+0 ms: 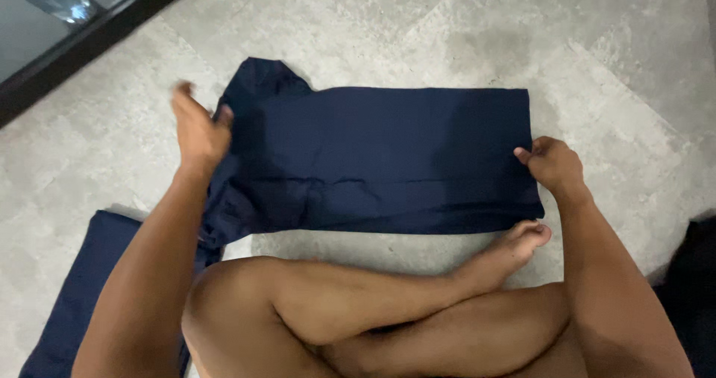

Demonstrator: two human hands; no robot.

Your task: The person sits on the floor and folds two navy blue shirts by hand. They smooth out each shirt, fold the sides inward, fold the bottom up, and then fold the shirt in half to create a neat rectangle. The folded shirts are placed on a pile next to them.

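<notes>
- Navy garment (388, 158), partly folded into a long rectangle, lies flat on the grey stone floor (522, 42) just beyond your crossed legs (373, 311); its left end is bunched and unfolded.
- Left hand (198, 128): blurred by motion, fingers loosely spread, at or just above the bunched left end. Whether it grips cloth cannot be told. A tug from here would likely pull the flat panel askew, because the loose end joins the folded body.
- Right hand (552, 162): fingers curled, pinching the right edge of the garment near its lower corner. If you lift this pinch while the left end is disturbed, the stacked layers may slide apart and the straight edge be lost.
- Your foot (514, 247) rests just beside the near right corner; a shift of the leg could catch and crease that corner.
- Second dark blue folded cloth (82, 288) lies near the left elbow, touching the loose end; dragging the arm back risks tangling the two.
</notes>
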